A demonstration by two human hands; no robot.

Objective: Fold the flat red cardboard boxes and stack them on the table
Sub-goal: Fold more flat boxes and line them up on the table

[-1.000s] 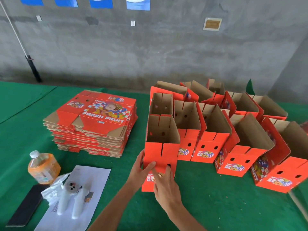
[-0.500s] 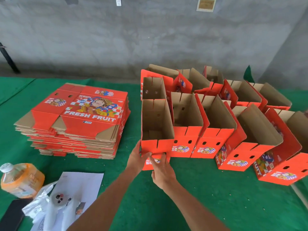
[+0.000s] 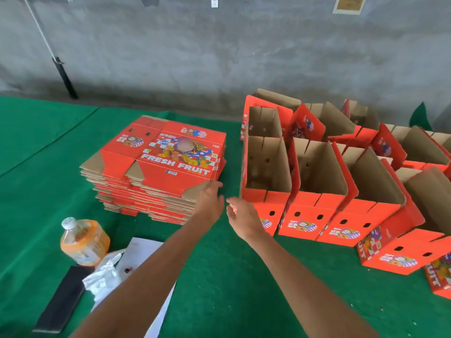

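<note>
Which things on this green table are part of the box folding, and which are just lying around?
Job: stack of flat red boxes; folded boxes; left hand and right hand, both open.

Lying about: orange drink bottle; black phone; white paper; crumpled plastic wrapper.

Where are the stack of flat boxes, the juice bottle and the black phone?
stack of flat boxes (image 3: 170,152), head view, printed top sheet.
juice bottle (image 3: 84,242), head view, orange body.
black phone (image 3: 62,301), head view, middle of its dark face.

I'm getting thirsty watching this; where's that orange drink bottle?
The bottle stands near the left of the head view on the green table, in front of the flat box stack and just behind a black phone.
</note>
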